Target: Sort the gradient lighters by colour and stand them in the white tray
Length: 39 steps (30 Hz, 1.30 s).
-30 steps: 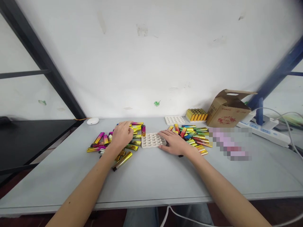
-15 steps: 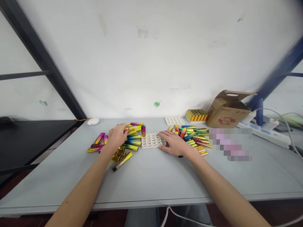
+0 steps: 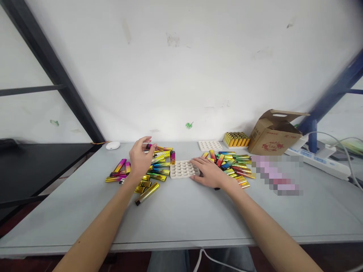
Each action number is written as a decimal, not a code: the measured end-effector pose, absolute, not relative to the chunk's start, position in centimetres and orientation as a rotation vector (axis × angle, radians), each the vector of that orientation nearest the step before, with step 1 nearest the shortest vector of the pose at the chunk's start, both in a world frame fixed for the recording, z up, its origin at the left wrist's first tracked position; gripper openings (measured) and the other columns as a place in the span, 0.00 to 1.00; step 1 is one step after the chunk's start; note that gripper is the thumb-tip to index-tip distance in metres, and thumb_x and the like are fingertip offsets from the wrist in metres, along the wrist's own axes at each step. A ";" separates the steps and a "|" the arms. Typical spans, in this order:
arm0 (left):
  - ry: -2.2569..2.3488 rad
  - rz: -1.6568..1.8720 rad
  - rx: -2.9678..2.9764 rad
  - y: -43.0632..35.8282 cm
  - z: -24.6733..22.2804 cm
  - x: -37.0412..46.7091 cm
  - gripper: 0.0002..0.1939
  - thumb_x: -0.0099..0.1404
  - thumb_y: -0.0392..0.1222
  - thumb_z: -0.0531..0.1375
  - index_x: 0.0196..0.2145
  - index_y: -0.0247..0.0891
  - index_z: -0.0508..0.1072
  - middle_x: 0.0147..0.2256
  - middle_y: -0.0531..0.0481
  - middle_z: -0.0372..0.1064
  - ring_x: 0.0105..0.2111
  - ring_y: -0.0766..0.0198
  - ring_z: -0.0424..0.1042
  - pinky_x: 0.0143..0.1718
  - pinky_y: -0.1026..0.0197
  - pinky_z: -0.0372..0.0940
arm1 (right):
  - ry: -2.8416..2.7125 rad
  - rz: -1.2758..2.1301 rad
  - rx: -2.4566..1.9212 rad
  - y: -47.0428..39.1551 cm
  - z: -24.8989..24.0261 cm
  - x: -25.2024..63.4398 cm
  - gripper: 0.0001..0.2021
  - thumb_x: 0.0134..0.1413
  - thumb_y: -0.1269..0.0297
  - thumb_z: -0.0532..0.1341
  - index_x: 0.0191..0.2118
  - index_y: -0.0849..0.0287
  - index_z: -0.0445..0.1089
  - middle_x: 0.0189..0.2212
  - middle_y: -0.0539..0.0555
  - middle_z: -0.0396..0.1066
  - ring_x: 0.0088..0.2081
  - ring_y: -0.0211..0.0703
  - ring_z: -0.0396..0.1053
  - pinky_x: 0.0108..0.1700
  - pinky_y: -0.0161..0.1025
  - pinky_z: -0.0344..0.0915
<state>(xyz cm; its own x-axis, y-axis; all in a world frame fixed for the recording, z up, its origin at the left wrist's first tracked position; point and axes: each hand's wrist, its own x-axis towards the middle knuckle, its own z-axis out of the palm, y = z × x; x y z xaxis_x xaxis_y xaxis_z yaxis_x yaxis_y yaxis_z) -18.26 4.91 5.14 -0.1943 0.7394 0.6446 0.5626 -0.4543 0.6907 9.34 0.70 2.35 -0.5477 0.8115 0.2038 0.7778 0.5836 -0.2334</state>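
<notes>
The brown cardboard carton point(image 3: 273, 133) at the far right carries a red printed emblem and small red characters, too small to read. No other writing can be made out.

The left hand point(image 3: 140, 158) is raised above the left heap of shiny gold, pink and rainbow-coloured metallic lighters point(image 3: 147, 172), its thumb and forefinger pinched on one pink-and-gold lighter point(image 3: 149, 146) held clear of the grey table point(image 3: 181, 211). Half a second ago that hand lay low on the heap; now it has lifted with the lighter. The right hand point(image 3: 210, 173) has stayed put, lying flat with fingers spread and together-ish, fingertips touching the near right edge of the white plastic tray with round sockets point(image 3: 183, 169). One pink-topped lighter point(image 3: 172, 156) stands upright in the tray's far left corner.

Right of the tray lies a second heap of lighters point(image 3: 232, 166). Farther back sit a spare white tray point(image 3: 210, 145) and a tray filled with yellow lighters point(image 3: 236, 138); a white mouse-shaped object point(image 3: 112, 145) rests far left.
</notes>
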 end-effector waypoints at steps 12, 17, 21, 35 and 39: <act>0.889 1.488 0.841 4.1 7.1 -17.6 0.14 0.61 0.51 0.63 0.38 0.38 0.70 0.28 0.57 0.63 0.21 0.75 0.64 0.22 0.70 0.63 | -2.535 0.176 -1.281 0.8 2.3 9.5 0.27 0.58 0.53 0.57 0.61 0.57 0.59 0.59 0.59 0.62 0.60 0.54 0.58 0.61 0.51 0.54; 0.787 1.247 0.948 3.2 6.7 -16.2 0.15 0.63 0.54 0.60 0.40 0.41 0.69 0.24 0.59 0.61 0.13 0.78 0.50 0.12 0.73 0.45 | -2.538 0.163 -1.282 0.8 2.3 9.4 0.28 0.58 0.53 0.57 0.62 0.57 0.59 0.59 0.59 0.62 0.60 0.55 0.58 0.60 0.51 0.55; 0.708 1.159 0.970 3.0 6.4 -15.8 0.14 0.65 0.48 0.58 0.42 0.36 0.72 0.27 0.52 0.68 0.17 0.75 0.54 0.15 0.69 0.53 | -2.540 0.162 -1.273 0.7 2.5 9.4 0.27 0.58 0.53 0.57 0.61 0.57 0.60 0.59 0.59 0.62 0.60 0.54 0.58 0.61 0.50 0.55; 0.648 0.907 1.048 1.7 6.7 -14.9 0.27 0.66 0.64 0.44 0.32 0.38 0.69 0.22 0.55 0.49 0.20 0.66 0.55 0.19 0.63 0.56 | -2.541 0.155 -1.287 0.7 2.4 9.3 0.26 0.58 0.54 0.57 0.60 0.56 0.60 0.58 0.60 0.62 0.59 0.54 0.59 0.59 0.51 0.56; 0.700 0.871 1.063 1.9 6.5 -14.9 0.27 0.66 0.64 0.43 0.25 0.39 0.64 0.22 0.53 0.49 0.21 0.65 0.55 0.21 0.61 0.57 | -2.542 0.144 -1.293 0.7 2.4 9.2 0.26 0.58 0.54 0.57 0.61 0.57 0.60 0.58 0.60 0.62 0.59 0.54 0.58 0.59 0.51 0.56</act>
